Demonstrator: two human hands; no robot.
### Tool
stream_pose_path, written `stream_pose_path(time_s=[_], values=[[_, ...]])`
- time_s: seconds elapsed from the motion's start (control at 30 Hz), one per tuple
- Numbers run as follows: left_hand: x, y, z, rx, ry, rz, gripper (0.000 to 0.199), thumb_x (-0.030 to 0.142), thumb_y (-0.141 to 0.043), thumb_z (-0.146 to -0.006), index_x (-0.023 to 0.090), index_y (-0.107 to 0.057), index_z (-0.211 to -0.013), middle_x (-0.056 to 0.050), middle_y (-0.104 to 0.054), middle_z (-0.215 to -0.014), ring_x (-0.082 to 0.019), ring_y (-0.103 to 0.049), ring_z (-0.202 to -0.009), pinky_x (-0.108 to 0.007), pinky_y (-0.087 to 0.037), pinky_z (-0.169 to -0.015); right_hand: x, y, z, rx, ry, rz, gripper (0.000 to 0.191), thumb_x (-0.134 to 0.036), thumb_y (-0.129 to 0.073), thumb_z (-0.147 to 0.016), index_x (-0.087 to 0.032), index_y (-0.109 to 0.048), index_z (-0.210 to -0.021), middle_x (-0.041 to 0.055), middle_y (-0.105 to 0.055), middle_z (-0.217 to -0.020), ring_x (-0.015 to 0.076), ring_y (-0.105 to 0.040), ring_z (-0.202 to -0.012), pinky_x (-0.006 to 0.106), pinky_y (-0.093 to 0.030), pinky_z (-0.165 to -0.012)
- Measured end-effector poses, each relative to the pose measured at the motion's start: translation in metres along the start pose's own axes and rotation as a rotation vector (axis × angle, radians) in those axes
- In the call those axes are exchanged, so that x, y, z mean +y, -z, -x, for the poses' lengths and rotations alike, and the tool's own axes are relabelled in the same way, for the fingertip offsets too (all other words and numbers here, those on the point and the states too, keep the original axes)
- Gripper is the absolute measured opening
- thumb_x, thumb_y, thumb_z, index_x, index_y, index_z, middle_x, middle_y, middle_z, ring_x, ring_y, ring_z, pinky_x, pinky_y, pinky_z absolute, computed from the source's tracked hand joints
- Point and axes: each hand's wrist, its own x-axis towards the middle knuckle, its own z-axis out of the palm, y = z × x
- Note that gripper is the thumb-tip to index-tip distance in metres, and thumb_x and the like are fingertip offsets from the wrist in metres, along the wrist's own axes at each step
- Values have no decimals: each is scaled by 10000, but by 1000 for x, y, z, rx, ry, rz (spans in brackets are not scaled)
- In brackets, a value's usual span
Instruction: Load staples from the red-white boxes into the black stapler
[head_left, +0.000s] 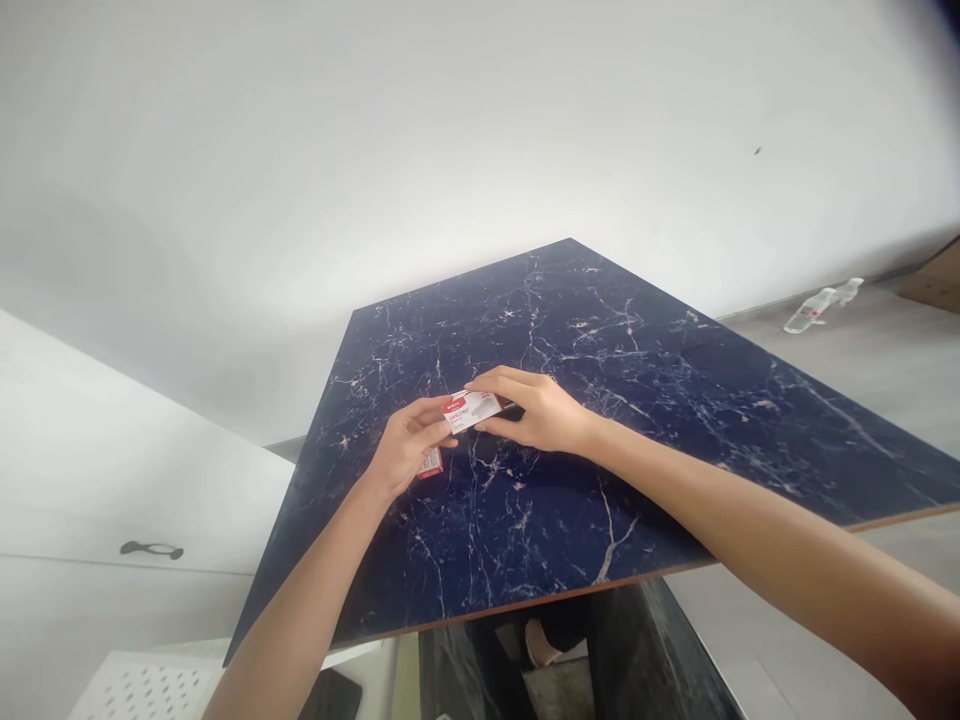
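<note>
A small white and red box (471,410) is held between both hands above the blue marbled table (525,530). My left hand (409,440) pinches its left end between thumb and fingers. At the right end, my right hand (536,408) grips the box with thumb below and fingers above. A dark item shows partly between the right thumb and fingers; what it is cannot be made out. Beneath my left hand, a second red and white box (430,463) shows in part, the rest of it hidden by the hand.
Clear plastic bottles (810,311) lie on the floor beyond the table's right side, near a brown box (934,278). A white wall borders the far edge. A white perforated item (154,688) is at the lower left.
</note>
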Motion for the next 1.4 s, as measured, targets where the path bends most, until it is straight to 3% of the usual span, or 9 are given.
stream_pose_path(time_s=[0.23,0.4,0.6,0.83,1.0,1.13,1.23,1.33,1.4], values=[[-2,1,0,19,-28,0,313,328,-881,-749,224,-782,-1027,-69,-789,-1028,-215,-749,-896,-300,-628,-726,0,0,1,-27,12,17,441,-338,-688,-947,-223,-599,-1363,117,-715,-1209,231,-710,-995,350,-609,-792],[-7,-6,-1,224,-175,-203,207,299,-870,-726,186,-775,-871,-38,-775,-786,-176,-705,-613,-283,-577,-578,4,3,0,-51,55,49,439,-332,-713,-932,-221,-630,-1348,124,-723,-1235,264,-704,-1095,411,-612,-889],[3,6,-10,437,-314,15,226,328,-862,-707,200,-747,-854,-17,-761,-803,-153,-711,-685,-219,-541,-558,7,12,-3,23,15,107,349,-335,-684,-954,-214,-684,-1282,111,-737,-1223,250,-720,-1058,407,-629,-888],[3,9,-9,375,-281,45,255,362,-866,-728,207,-736,-883,-24,-758,-846,-164,-716,-746,-237,-555,-595,8,8,-2,-8,13,171,288,-317,-659,-958,-232,-709,-1228,125,-668,-1304,286,-651,-1142,495,-585,-947],[2,-2,-4,375,-259,-15,253,378,-864,-730,211,-736,-872,-14,-753,-813,-166,-707,-700,-266,-561,-612,2,0,-3,-10,-34,175,121,-254,-648,-953,-222,-755,-999,116,-687,-1238,295,-614,-1107,503,-567,-909],[1,1,-7,405,-273,-5,260,376,-863,-743,216,-726,-894,-17,-758,-872,-170,-723,-777,-245,-564,-621,-6,4,-6,78,-212,-9,94,-282,-660,-935,-215,-718,-905,107,-708,-1215,290,-629,-1106,512,-548,-923],[-1,8,-12,424,-256,61,257,354,-865,-751,218,-719,-913,-19,-763,-921,-155,-731,-840,-212,-573,-643,-3,12,-9,337,-425,-312,152,-354,-656,-922,-208,-653,-880,105,-709,-1193,243,-673,-1003,456,-570,-860],[-3,13,-16,451,-214,145,264,331,-885,-728,213,-729,-904,-11,-766,-922,-128,-734,-840,-165,-576,-647,7,19,-11,527,-596,-626,198,-328,-727,-836,-222,-562,-858,72,-710,-1031,166,-650,-775,337,-556,-676],[-3,13,-17,444,-197,173,270,329,-898,-712,218,-740,-901,-7,-771,-933,-119,-737,-847,-142,-579,-647,11,20,-12,486,-706,-761,237,-336,-748,-817,-224,-549,-882,39,-674,-912,120,-570,-633,259,-456,-519]])
